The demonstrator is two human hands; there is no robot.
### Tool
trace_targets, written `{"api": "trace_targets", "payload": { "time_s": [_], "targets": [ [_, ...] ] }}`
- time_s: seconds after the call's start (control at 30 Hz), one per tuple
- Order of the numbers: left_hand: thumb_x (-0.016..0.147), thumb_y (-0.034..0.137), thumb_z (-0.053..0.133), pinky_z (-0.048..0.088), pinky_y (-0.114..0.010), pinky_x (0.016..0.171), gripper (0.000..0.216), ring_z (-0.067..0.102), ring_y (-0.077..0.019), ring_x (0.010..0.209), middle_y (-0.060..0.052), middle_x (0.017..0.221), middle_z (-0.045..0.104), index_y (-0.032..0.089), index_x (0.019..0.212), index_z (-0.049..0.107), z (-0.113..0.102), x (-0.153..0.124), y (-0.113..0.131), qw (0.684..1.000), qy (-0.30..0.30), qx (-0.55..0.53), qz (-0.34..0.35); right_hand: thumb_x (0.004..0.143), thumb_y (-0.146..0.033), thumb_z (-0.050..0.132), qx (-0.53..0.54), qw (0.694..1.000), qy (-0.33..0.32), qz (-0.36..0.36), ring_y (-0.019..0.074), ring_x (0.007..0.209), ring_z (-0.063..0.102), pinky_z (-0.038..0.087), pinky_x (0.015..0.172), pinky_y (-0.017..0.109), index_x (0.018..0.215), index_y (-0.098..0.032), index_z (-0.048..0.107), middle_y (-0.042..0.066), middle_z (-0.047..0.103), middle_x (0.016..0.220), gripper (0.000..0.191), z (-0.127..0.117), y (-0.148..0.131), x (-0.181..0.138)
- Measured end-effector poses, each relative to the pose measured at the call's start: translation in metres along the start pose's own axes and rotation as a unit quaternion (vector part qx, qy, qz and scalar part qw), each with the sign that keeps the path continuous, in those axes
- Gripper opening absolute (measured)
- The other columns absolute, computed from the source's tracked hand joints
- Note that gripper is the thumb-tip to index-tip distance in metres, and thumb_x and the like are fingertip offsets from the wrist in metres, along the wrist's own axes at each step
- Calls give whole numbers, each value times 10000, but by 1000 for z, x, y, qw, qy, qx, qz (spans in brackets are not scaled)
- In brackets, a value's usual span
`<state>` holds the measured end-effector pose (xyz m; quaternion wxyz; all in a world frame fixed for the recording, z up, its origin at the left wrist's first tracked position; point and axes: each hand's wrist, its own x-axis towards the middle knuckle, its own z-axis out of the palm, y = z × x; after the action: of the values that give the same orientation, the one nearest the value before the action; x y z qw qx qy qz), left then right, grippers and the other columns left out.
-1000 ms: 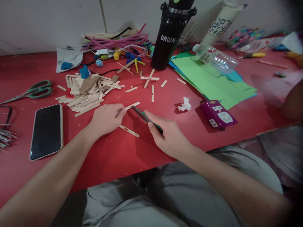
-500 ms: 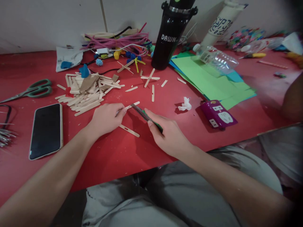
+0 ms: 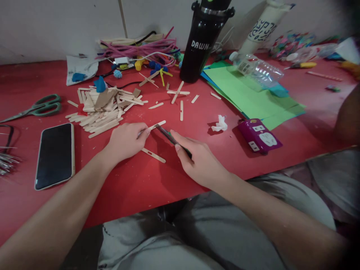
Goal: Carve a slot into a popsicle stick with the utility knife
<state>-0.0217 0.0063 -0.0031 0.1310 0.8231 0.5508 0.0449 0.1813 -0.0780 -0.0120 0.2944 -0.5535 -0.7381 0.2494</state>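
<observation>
My left hand [image 3: 128,138] pinches a popsicle stick [image 3: 161,123] and presses it toward the red table. In my right hand [image 3: 198,155] is a utility knife [image 3: 170,137], its blade touching the stick close to my left fingertips. A thin dark piece pokes out by my left knuckles; I cannot make out what it is. Just below my left hand lies another popsicle stick [image 3: 154,155] with a slot cut in it. Further back are a notched stick [image 3: 181,110] and two sticks crossed in an X [image 3: 178,92].
Left stand a heap of popsicle sticks [image 3: 104,122], a phone [image 3: 54,155] and scissors [image 3: 46,106]. At the back is a black bottle [image 3: 204,45]. To the right are green paper sheets [image 3: 233,84], a plastic bottle [image 3: 261,71], crumpled tissue [image 3: 219,123] and a purple power adapter [image 3: 257,135]. Another person's arm [image 3: 348,116] shows at right.
My right hand and the utility knife have shifted very slightly left, the blade still at the stick. My left hand keeps its place.
</observation>
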Motion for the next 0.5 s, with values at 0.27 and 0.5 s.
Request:
{"api": "trace_targets", "payload": {
  "time_s": [0.27,0.5],
  "targets": [
    [905,406,357,287,-308,564,354,570,-199,700,-43,752,664,226,781,635,-1,0,1,1000,-4,2,-3,916,-178,428,0,1000,8,-2,261,1087,646,533,917,407,1374,-141,522,129,689,1176,469,1,2,-3],
    [902,401,349,254,-313,555,349,539,-193,663,-45,716,635,221,745,603,-1,0,1,1000,-1,-1,-4,915,-173,435,0,1000,18,-12,258,1099,640,519,946,409,1369,-99,519,143,677,1202,468,1,3,-5]
  ]
}}
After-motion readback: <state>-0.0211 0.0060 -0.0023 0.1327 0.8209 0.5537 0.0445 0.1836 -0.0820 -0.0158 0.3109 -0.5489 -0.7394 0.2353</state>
